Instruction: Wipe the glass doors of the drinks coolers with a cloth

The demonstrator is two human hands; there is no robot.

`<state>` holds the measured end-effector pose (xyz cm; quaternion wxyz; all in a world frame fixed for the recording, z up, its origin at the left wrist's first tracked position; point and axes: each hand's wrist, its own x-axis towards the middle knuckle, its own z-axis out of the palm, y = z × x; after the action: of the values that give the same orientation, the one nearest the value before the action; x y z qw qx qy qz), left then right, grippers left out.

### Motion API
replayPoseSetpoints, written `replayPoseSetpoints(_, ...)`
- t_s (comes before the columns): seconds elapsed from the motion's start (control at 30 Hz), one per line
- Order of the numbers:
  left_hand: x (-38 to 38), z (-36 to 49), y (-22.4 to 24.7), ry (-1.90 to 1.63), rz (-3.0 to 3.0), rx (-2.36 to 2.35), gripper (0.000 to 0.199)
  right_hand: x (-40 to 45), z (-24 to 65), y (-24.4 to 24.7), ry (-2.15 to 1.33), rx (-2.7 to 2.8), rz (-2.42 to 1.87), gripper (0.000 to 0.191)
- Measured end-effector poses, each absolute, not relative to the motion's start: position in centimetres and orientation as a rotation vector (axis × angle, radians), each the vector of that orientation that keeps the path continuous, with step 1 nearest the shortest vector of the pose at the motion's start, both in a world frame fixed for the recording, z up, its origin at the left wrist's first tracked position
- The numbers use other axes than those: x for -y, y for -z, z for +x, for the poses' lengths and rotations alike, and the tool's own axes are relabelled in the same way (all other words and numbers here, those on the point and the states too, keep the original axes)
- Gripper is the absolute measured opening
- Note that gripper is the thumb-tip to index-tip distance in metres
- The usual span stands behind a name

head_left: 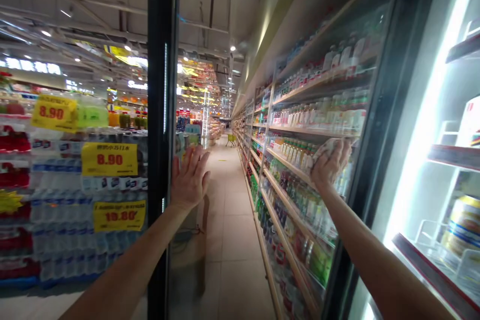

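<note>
Head view showed a left hand (190, 180) pressed flat on a tall glass door (228, 195), with its fingers spread wide and its grip apart, holding nothing. The right hand (332, 165) was up high on the same glass, and its grip was closed on a white cloth (322, 152), which lay between the palm and the glass. A black frame (161, 110) ran up the door near the left hand. Many drink bottles (315, 110) stood on shelves seen through the glass, and lit fridge shelves (455, 157) glowed at the far right, with a big can (463, 225) on one. Packs of water (67, 220) with yellow price signs (109, 159) stood at the left, and a tile floor (228, 260) ran down the aisle to a small yellow cart (231, 140). The cloth could slip if it was wet or held too loosely. Pushing too hard could make the door swing and bump the water packs. A hard knock could crack the glass, and a door left open could let the cold out.
</note>
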<state>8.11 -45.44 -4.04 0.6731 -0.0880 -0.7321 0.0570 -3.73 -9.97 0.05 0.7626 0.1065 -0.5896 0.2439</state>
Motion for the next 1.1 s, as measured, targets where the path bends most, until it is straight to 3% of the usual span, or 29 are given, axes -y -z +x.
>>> replayPoseSetpoints(0.1,45.4,8.2,4.0,-0.145,-0.194,1.639,0.064,13.0,-2.9,-0.7,-0.506,1.286,0.305,0.052)
replayPoseSetpoints(0.3,45.7,8.2,4.0,-0.097,-0.221,1.667,0.062,20.1,-0.4,2.3,-0.145,1.413,0.852,0.042)
replayPoseSetpoints(0.53,45.4,8.3,4.1,-0.109,-0.21,1.664,0.062,8.6,-3.2,6.3,-0.595,1.373,0.133,0.053)
replayPoseSetpoints(0.63,45.4,8.3,4.0,-0.127,-0.21,1.652,0.061,10.0,-2.4,8.0,-0.562,1.387,0.17,0.054)
replayPoseSetpoints(0.8,45.7,8.0,4.1,-0.115,-0.218,1.65,0.061,14.4,-1.1,9.7,-0.268,1.485,0.651,0.051)
replayPoseSetpoints(1.0,45.5,7.9,4.2,-0.11,-0.209,1.651,0.062,8.8,-2.8,8.7,-0.644,1.439,0.117,0.055)
replayPoseSetpoints(1.1,45.5,8.0,4.1,-0.119,-0.206,1.657,0.062,10.8,-2.4,8.3,-0.638,1.427,0.129,0.055)
